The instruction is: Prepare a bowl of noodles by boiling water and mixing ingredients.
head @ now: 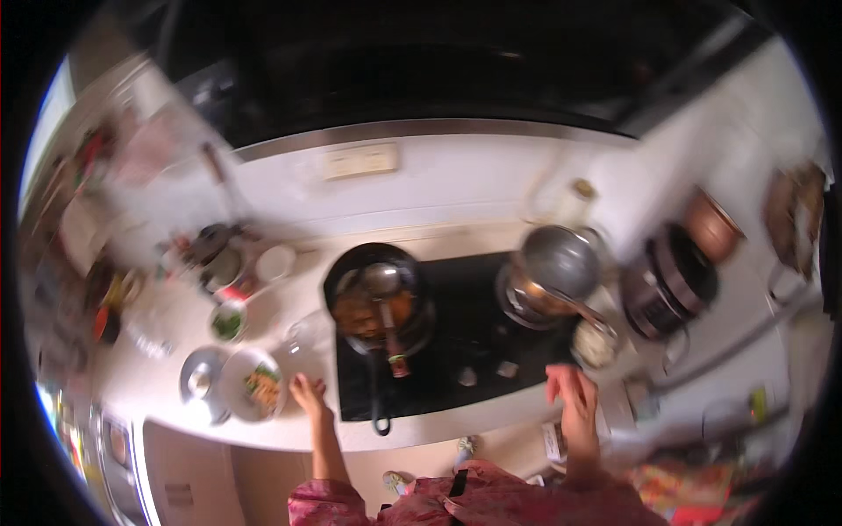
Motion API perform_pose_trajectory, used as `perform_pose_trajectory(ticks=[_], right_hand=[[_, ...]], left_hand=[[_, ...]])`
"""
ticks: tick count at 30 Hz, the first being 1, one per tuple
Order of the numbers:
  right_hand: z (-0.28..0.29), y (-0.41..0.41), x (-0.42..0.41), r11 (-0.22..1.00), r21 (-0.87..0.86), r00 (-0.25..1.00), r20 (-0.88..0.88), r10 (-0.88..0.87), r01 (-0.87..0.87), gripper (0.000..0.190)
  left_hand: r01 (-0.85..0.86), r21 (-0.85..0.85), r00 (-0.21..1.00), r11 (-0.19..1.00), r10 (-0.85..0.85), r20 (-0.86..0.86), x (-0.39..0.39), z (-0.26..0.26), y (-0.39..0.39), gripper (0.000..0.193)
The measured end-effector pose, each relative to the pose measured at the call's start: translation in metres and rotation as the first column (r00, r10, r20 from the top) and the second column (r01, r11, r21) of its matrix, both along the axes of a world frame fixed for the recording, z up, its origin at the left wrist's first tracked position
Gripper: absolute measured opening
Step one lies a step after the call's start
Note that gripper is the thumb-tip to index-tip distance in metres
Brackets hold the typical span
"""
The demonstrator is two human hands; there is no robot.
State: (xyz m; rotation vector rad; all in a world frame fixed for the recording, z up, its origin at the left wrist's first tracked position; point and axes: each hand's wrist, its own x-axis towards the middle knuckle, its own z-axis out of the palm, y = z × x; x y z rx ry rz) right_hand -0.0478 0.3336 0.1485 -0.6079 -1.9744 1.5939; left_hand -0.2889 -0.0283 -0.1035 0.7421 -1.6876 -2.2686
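Observation:
My left hand (308,394) hovers by the counter's front edge, just right of a white bowl (231,388) with orange-brown and green food. Nothing shows in its loosely bent fingers. My right hand (571,394) is over the front right of the black cooktop (454,342), near a bowl of white food (595,343); it appears to hold nothing. Between the hands, a dark wok (334,279) with brown food stands on the left burner. A metal ladle (388,322) rests in it, its handle over the near rim. A steel pan (559,260) is at the right burner, blurred.
A small bowl of chopped greens (227,322) and a metal lid (196,384) stand at the left. Further back are a white cup (275,263) and jars. A dark rice cooker (668,283) stands right. The wok handle (379,401) juts toward the front edge. A range hood (421,72) overhangs.

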Motion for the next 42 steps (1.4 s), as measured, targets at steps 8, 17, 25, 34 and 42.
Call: perform_pose_trajectory(ticks=[8,17,25,34,42], right_hand=[[-0.001,-0.129,-0.016,0.429,-0.574,0.513,0.017,0.858,-0.698,0.038],[-0.052,-0.256,-0.041,0.158,-0.475,0.146,0.064,0.987,-0.865,0.035],[-0.066,-0.430,-0.018,-0.018,-0.503,-0.063,0.074,0.995,-0.864,0.029],[-0.098,-0.587,-0.036,-0.291,-0.497,-0.426,0.181,0.887,-0.818,0.024],[-0.148,-0.754,-0.132,-0.414,-0.326,-0.496,0.228,0.838,-0.850,0.020]], left_hand=[[0.122,-0.541,0.979,0.832,-0.012,0.202,0.207,0.074,0.016,0.027],[-0.161,-0.646,0.920,0.746,0.350,0.175,0.308,0.076,-0.082,0.020],[-0.332,-0.721,0.869,0.608,0.494,0.016,0.350,0.087,-0.251,0.025],[-0.625,-0.604,0.637,0.495,0.770,-0.027,0.373,0.092,-0.407,0.024],[-0.751,-0.392,0.540,0.531,0.836,0.099,0.353,0.053,-0.517,0.013]])
